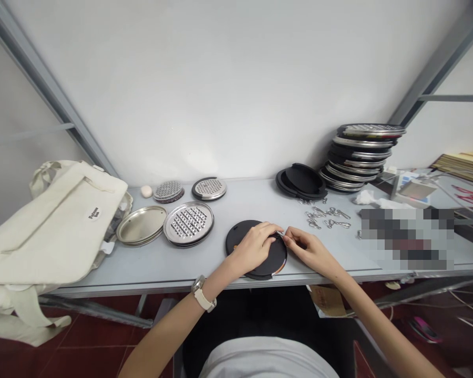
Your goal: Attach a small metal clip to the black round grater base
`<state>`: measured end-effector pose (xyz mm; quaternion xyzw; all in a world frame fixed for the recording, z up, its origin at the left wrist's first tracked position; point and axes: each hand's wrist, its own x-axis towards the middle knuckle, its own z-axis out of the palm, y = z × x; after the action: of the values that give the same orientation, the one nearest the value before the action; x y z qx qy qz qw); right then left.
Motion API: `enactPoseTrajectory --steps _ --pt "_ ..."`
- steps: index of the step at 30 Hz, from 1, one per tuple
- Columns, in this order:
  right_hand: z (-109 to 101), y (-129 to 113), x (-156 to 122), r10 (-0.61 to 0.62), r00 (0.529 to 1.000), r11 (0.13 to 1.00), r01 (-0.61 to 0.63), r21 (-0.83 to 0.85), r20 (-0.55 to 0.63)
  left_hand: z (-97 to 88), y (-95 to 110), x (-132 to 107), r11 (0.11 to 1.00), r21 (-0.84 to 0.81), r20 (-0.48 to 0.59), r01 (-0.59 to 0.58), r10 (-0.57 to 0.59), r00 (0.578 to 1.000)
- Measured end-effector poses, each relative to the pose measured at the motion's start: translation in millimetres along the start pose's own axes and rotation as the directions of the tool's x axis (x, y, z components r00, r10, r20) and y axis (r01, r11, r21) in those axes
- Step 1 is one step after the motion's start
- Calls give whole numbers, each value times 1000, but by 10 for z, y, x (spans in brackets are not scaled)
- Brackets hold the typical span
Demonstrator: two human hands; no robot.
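- The black disc lies flat at the lower centre of the frame, near the front edge of the table; an orange glint shows along its lower right rim.
- The left hand rests across the top of the disc, half open with fingers bent toward the right rim; how firmly it grips, I cannot tell.
- The right hand is at the disc's right rim, fingers curled and thumb drawn in close to the left fingertips. Something small and silvery shows there, too small to make out; whether this hand has hold of it, I cannot tell.
- A watch with a pale strap is on the left wrist.
- Right of centre, just beyond the right hand, metal clips lie scattered.
- Above the clips are black lids, one leaning on another, and to their right a tall stack of graters.
- Left of centre, a coarse grater lies beside gold plates; behind them are a small grater and a black-rimmed grater.
- A cream bag fills the left edge.
- A blurred patch covers part of the right side.
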<state>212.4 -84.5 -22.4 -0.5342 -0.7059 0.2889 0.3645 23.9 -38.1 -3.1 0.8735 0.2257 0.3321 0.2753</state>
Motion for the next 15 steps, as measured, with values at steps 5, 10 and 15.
enactPoseTrajectory --steps 5,10,15 --pt "-16 -67 -12 3 1000 1000 -3 1 -8 -3 5 -6 1000 -7 -2 -7 7 1000" --pt "-18 -130 -18 1 1000 1000 0 20 -19 -7 8 -5 1000 -9 -8 -8 7 1000" --pt "-12 -132 -16 -9 1000 999 10 36 -26 -9 15 -4 1000 -10 -4 6 -6 1000"
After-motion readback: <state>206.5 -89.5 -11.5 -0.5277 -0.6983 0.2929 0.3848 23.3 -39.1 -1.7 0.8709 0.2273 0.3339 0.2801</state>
